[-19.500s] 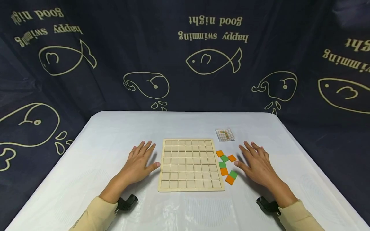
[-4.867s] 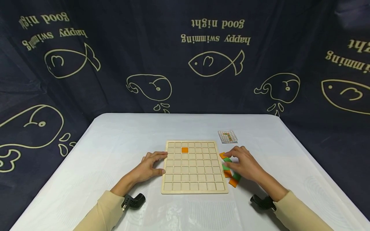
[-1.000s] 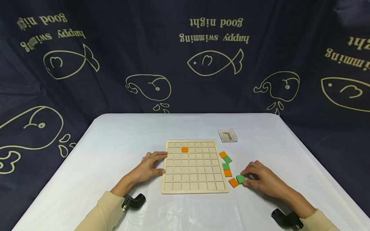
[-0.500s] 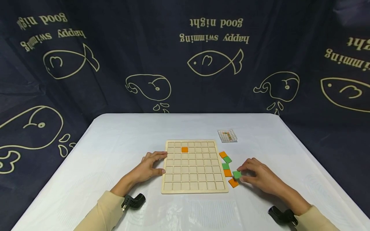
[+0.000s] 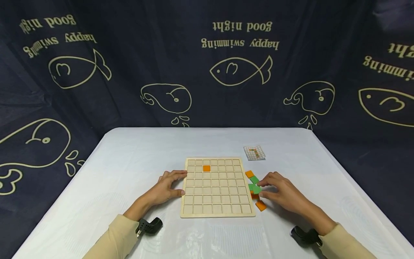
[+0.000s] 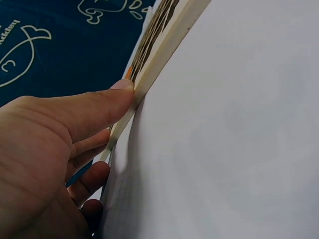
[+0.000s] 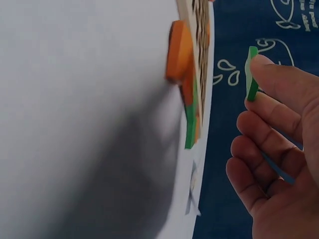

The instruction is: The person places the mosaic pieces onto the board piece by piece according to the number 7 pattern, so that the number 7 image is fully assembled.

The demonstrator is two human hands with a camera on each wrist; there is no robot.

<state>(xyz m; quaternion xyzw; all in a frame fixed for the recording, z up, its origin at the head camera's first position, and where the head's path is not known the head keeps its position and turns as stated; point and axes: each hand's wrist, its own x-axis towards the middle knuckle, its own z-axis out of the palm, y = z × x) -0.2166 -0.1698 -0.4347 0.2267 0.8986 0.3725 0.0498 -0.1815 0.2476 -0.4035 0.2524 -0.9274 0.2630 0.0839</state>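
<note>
My right hand (image 5: 283,190) pinches a green square tile (image 7: 252,74) between thumb and index finger. In the right wrist view the tile is held clear of the table, the other fingers loosely bent. From the head, this tile overlaps the loose tiles beside the board's right edge. A wooden grid board (image 5: 217,214) lies flat at the middle of the table, with one orange tile (image 5: 206,168) in a cell of its second row from the back. My left hand (image 5: 165,189) touches the board's left edge, thumb and fingertips spread apart along the wooden rim (image 6: 162,55).
Right of the board lie a far orange tile (image 5: 249,174), a green tile (image 5: 254,179), another green one (image 5: 251,187), a partly covered orange tile (image 5: 254,196) and a near orange tile (image 5: 261,205). Behind them sits a pattern card (image 5: 254,153). A dark printed cloth (image 5: 207,104) hangs behind the table.
Over the last second my right hand has carried the green tile leftward and away from me, toward the board. Since the oldest frame, an orange tile has come onto the board. My left hand stays put lately.
</note>
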